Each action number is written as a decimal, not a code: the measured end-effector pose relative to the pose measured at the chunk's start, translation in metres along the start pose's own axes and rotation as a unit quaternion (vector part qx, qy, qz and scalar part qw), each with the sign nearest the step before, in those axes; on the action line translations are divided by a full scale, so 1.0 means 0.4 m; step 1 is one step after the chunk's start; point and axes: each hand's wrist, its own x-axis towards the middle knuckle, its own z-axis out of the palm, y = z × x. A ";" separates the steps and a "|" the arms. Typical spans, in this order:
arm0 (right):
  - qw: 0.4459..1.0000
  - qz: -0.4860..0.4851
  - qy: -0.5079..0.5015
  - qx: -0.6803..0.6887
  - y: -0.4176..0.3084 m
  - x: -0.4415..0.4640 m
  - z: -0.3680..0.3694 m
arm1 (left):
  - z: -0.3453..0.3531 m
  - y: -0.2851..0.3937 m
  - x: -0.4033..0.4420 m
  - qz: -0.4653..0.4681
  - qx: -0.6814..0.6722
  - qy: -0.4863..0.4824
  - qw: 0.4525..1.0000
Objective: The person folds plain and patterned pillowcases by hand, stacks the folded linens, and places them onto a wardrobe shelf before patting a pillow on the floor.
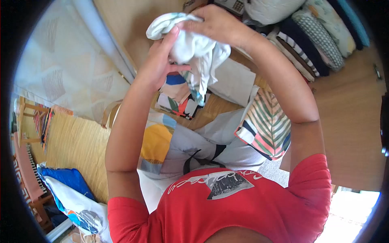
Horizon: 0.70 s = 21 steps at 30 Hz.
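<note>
A crumpled white cloth with green-blue patches (194,48) hangs between my two raised hands. My left hand (162,60) grips its left side, thumb pointing up and fingers partly behind the fabric. From above, my right hand (214,25) pinches the cloth's upper part. The cloth's lower end dangles over a folded patterned cloth (178,101) on the floor. Across my lap on the left lies a yellow, grey and blue cloth (156,141). On the right side of my lap rests a folded leaf-patterned cloth (265,123).
Stacked folded textiles (312,40) and a white pillow (271,10) are at the upper right. A beige cloth (233,81) lies beyond my legs. A wooden panel (348,129) stands right, a pale curtain (65,56) hangs left. A white and blue bag (77,198) lies lower left.
</note>
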 end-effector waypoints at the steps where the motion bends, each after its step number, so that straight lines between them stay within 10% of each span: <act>1: 0.991 0.028 -0.031 0.124 0.007 -0.024 0.004 | 0.026 0.006 0.021 0.001 -0.073 -0.065 0.995; 7: 0.893 0.163 -0.162 0.387 0.056 -0.192 0.036 | 0.031 -0.047 -0.014 -0.008 0.103 -0.075 0.992; 13: 0.861 0.200 0.093 0.459 0.283 -0.240 0.025 | -0.129 0.017 -0.034 0.043 0.479 -0.129 0.867; 17: 0.881 0.212 0.144 0.397 0.297 -0.257 -0.052 | -0.128 0.100 -0.037 0.122 0.477 -0.145 0.858; 21: 0.954 0.118 0.274 0.001 0.380 -0.253 -0.152 | -0.117 0.192 -0.048 0.240 0.558 -0.138 0.782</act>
